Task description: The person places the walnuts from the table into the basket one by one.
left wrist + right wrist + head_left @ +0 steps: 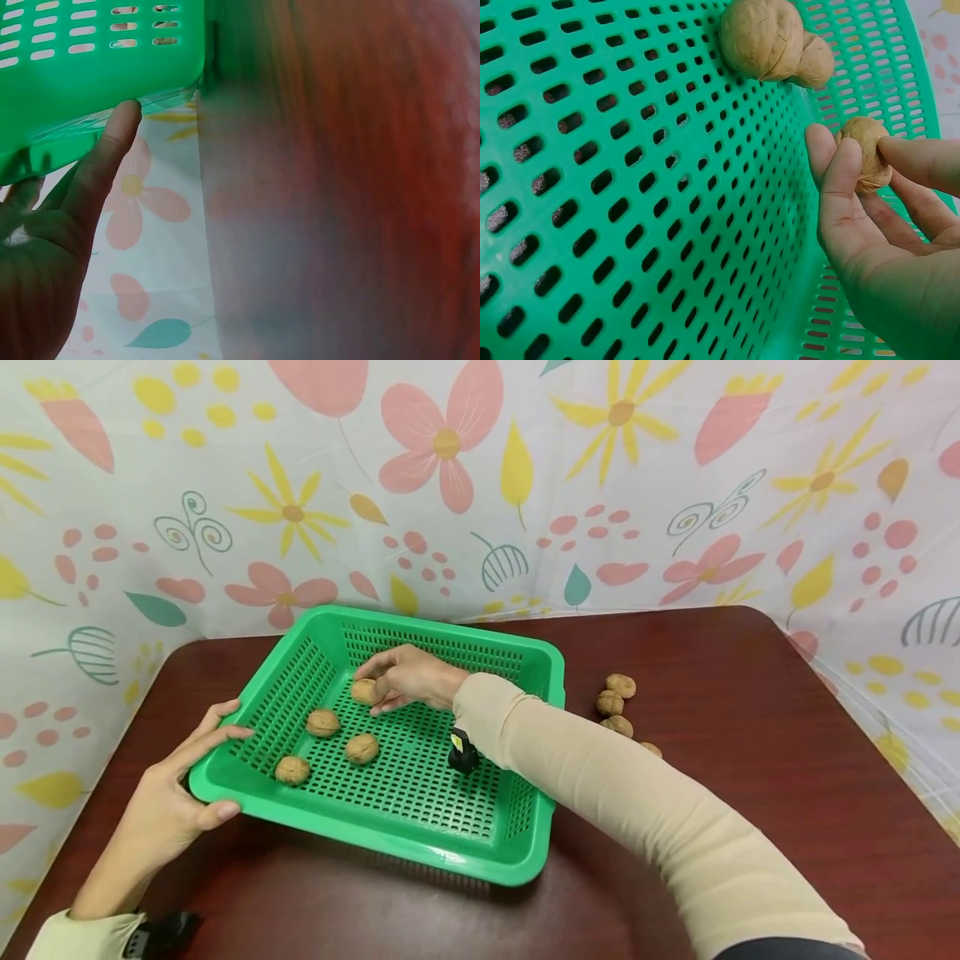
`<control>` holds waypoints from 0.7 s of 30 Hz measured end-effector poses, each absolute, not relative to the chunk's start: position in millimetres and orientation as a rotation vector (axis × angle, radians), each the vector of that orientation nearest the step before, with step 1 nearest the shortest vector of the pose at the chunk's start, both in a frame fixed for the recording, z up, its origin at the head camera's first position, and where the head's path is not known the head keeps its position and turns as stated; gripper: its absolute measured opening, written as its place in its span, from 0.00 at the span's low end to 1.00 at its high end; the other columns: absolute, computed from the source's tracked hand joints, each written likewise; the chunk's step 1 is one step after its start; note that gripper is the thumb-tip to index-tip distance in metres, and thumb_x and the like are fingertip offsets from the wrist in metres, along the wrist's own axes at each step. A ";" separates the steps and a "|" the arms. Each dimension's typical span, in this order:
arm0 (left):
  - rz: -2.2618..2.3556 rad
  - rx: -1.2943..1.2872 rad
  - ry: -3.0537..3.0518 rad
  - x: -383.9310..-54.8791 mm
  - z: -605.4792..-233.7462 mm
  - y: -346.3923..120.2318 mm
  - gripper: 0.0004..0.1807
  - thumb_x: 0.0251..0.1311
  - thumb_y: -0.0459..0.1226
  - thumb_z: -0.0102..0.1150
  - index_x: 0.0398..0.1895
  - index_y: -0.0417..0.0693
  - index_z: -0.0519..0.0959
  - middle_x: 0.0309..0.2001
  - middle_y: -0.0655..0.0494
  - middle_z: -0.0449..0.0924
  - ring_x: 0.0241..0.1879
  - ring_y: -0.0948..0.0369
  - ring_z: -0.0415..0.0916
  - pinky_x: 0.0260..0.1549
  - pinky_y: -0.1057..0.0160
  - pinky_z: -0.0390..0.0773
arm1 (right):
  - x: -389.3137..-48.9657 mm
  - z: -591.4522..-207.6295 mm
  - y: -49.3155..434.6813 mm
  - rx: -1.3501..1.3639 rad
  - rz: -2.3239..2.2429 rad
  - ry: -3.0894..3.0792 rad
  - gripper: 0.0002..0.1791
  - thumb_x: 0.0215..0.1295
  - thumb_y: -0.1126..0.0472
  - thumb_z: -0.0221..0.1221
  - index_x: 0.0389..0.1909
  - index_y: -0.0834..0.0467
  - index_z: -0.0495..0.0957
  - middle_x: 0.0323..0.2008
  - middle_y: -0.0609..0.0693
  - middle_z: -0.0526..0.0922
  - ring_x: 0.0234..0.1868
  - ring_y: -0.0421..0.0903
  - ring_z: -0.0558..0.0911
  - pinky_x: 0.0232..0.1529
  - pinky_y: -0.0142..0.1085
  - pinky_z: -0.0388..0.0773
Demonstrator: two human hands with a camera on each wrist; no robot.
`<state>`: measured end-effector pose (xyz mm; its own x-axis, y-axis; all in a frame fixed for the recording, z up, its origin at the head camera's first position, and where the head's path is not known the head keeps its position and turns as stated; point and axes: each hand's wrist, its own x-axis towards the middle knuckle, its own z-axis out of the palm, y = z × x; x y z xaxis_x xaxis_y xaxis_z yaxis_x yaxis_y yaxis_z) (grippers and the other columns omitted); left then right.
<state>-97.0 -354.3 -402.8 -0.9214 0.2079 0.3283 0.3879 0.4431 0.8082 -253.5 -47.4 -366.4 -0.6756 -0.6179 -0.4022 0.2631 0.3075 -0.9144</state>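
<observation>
My right hand [408, 677] reaches into a green slotted plastic basket [375, 843] and pinches a walnut [866, 150] between thumb and fingers. This walnut is near the basket's far left inner corner. Three more walnuts lie on the basket floor: one in the middle of the left half [362, 748], one closer to the left wall [323, 722] and one by the near left corner [292, 770]. My left hand [168, 797] holds the basket at its near left corner, fingers over the left rim and thumb at the front rim; the left wrist view shows this thumb against the green plastic.
Several walnuts [610, 702] sit in a line on the dark red-brown table [720, 710] right of the basket, partly behind the right sleeve [615, 785]. Behind the table hangs a white cloth [495, 527] printed with flowers and leaves.
</observation>
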 end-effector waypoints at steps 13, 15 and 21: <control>-1.480 -0.570 -2.480 -94.9 -397.2 -350.2 0.41 0.36 0.29 0.84 0.61 0.32 0.78 0.79 0.57 0.64 0.71 0.72 0.68 0.51 0.82 0.72 | -253.4 -370.1 -48.5 -0.292 -1.442 1.823 0.27 0.74 0.75 0.52 0.72 0.62 0.71 0.72 0.59 0.72 0.55 0.61 0.86 0.61 0.47 0.82; -1.479 -0.582 -2.473 -95.1 -397.2 -350.3 0.41 0.36 0.30 0.84 0.60 0.32 0.78 0.78 0.58 0.65 0.70 0.72 0.68 0.51 0.83 0.72 | -253.9 -369.2 -48.1 -0.307 -1.439 1.829 0.27 0.75 0.75 0.52 0.72 0.62 0.71 0.73 0.59 0.71 0.56 0.61 0.86 0.61 0.47 0.82; -1.484 -0.570 -2.491 -95.8 -396.5 -349.7 0.41 0.37 0.30 0.84 0.61 0.34 0.79 0.79 0.59 0.64 0.68 0.73 0.70 0.50 0.82 0.72 | -255.5 -357.5 -42.6 -0.352 -1.491 1.842 0.28 0.74 0.76 0.50 0.73 0.62 0.70 0.73 0.61 0.72 0.54 0.58 0.86 0.64 0.50 0.79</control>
<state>-95.8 -349.7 -396.5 -0.9088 0.2290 0.3488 0.4158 0.4263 0.8034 -255.5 -42.6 -357.5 -0.6972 -0.6181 -0.3631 0.2266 0.2906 -0.9296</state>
